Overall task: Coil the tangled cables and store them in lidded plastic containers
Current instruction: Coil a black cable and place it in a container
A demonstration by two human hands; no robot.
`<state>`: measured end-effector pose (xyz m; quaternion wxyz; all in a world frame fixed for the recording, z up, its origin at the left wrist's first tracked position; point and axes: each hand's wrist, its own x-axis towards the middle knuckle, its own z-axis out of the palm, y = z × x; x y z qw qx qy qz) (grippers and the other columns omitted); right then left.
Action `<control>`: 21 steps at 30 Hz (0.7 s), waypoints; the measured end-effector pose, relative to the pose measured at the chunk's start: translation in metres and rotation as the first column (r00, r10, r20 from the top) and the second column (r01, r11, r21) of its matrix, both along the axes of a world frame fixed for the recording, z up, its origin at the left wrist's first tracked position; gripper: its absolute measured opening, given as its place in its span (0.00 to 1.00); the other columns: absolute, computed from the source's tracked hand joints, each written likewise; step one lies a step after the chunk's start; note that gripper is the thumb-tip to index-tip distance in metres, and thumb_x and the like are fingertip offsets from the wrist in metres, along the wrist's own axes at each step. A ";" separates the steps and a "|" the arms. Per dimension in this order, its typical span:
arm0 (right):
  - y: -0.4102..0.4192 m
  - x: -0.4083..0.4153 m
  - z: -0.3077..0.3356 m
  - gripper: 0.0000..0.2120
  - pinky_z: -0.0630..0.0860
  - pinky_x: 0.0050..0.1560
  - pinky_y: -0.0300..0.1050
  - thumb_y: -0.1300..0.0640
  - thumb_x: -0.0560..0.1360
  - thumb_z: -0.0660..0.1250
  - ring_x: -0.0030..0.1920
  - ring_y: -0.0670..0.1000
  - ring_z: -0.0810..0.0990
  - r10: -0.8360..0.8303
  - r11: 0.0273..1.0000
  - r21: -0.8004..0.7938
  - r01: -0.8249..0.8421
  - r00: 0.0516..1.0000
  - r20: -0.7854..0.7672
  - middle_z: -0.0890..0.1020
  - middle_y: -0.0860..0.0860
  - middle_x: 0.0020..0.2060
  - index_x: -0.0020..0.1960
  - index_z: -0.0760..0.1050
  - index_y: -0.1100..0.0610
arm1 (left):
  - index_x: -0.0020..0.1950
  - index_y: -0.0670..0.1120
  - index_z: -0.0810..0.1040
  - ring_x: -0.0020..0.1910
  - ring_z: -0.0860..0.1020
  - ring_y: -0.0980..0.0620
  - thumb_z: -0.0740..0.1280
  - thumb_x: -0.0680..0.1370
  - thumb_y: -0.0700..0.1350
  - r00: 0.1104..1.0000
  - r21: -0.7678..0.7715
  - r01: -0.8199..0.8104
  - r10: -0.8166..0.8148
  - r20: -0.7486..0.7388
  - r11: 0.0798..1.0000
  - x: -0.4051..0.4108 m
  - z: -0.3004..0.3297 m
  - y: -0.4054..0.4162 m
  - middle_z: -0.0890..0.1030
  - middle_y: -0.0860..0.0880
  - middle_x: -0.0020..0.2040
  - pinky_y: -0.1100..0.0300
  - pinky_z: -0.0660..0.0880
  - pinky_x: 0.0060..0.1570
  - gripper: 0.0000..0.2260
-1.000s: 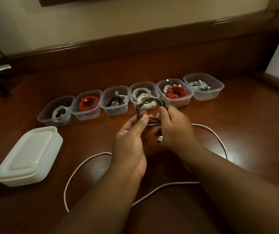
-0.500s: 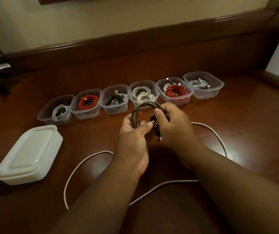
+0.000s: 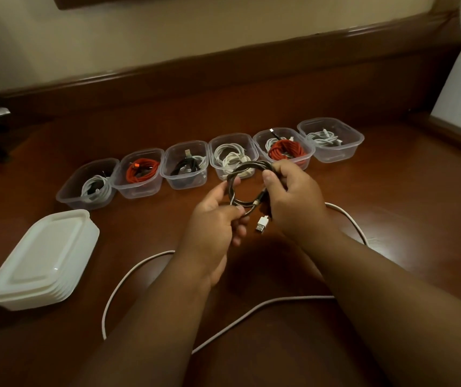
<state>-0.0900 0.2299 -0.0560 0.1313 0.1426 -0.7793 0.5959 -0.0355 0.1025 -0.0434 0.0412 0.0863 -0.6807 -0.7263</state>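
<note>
braided cable (image 3: 247, 185): coiled, held above the table's middle; looks light, springy, best pinched where loops cross.
left hand (image 3: 215, 230): pinches the coil's lower loops.
right hand (image 3: 293, 196): grips the coil's right side; usb plug (image 3: 262, 224) dangles.
containers (image 3: 331, 141): six near far edge, each holding coiled cables.
lids (image 3: 42, 258): stacked, near left edge.

The counter (image 3: 391, 208) is polished, glossy brown wood. The containers (image 3: 332, 146) are clear, smooth plastic; the stacked lids (image 3: 42, 255) are translucent white plastic. The held cable (image 3: 247, 166) has a braided, metallic-looking sheath. The red cable (image 3: 142, 171) looks cloth-braided.
</note>
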 end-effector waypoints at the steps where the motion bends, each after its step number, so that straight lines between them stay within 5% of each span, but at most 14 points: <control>1: 0.001 -0.001 0.002 0.09 0.81 0.39 0.57 0.56 0.82 0.62 0.35 0.55 0.81 0.018 0.999 -0.047 -0.014 0.997 0.077 0.81 0.54 0.35 0.45 0.75 0.58 | 0.65 0.56 0.77 0.28 0.71 0.57 0.59 0.79 0.33 1.000 -0.017 0.023 -0.023 0.014 1.000 -0.001 -0.001 -0.003 0.76 0.50 0.32 0.64 0.65 0.26 0.22; 5: 0.003 -0.001 0.010 0.11 0.77 0.33 0.47 0.57 0.82 0.61 0.31 0.49 0.77 0.116 0.975 -0.212 -0.061 0.960 0.256 0.80 0.51 0.33 0.42 0.76 0.55 | 0.65 0.56 0.74 0.28 0.70 0.58 0.62 0.79 0.34 0.996 -0.150 0.082 -0.085 -0.014 0.985 -0.002 0.001 -0.008 0.77 0.52 0.34 0.65 0.66 0.28 0.20; 9: 0.003 0.000 0.013 0.12 0.78 0.32 0.45 0.59 0.83 0.59 0.29 0.50 0.78 0.239 0.905 -0.411 -0.106 0.927 0.288 0.80 0.51 0.30 0.43 0.75 0.58 | 0.61 0.62 0.68 0.30 0.78 0.62 0.68 0.79 0.38 0.988 -0.357 -0.040 -0.015 -0.151 0.933 -0.003 0.000 -0.008 0.83 0.53 0.41 0.68 0.72 0.32 0.21; 11: 0.001 0.000 0.012 0.13 0.80 0.35 0.46 0.60 0.83 0.58 0.30 0.50 0.80 0.305 0.851 -0.508 -0.130 0.911 0.278 0.81 0.50 0.30 0.42 0.74 0.59 | 0.59 0.56 0.74 0.34 0.81 0.60 0.69 0.78 0.38 0.976 -0.266 -0.140 0.088 -0.198 0.954 -0.006 -0.004 -0.008 0.83 0.53 0.40 0.67 0.76 0.35 0.15; 15: -0.003 0.000 0.010 0.11 0.82 0.43 0.51 0.60 0.84 0.57 0.37 0.54 0.84 0.432 0.748 -0.643 -0.164 0.856 0.285 0.84 0.54 0.35 0.46 0.74 0.59 | 0.52 0.46 0.80 0.45 0.84 0.55 0.69 0.77 0.35 0.972 0.198 -0.183 0.208 -0.113 0.963 -0.008 -0.003 -0.003 0.86 0.50 0.42 0.64 0.79 0.45 0.08; 17: -0.006 0.000 0.007 0.10 0.82 0.46 0.52 0.59 0.83 0.57 0.41 0.55 0.84 0.431 0.780 -0.600 -0.180 0.849 0.305 0.85 0.55 0.38 0.47 0.75 0.60 | 0.50 0.42 0.80 0.42 0.84 0.55 0.67 0.77 0.33 0.974 0.379 -0.176 0.217 -0.068 0.908 -0.006 0.000 0.001 0.86 0.48 0.40 0.65 0.79 0.43 0.05; 21: -0.008 0.002 0.005 0.09 0.82 0.43 0.48 0.59 0.83 0.60 0.42 0.54 0.85 0.369 0.876 -0.430 -0.217 0.876 0.310 0.85 0.52 0.37 0.48 0.77 0.58 | 0.44 0.41 0.78 0.39 0.85 0.54 0.69 0.76 0.33 0.972 0.476 -0.198 0.234 -0.016 0.857 -0.003 0.002 0.006 0.85 0.46 0.38 0.65 0.80 0.40 0.04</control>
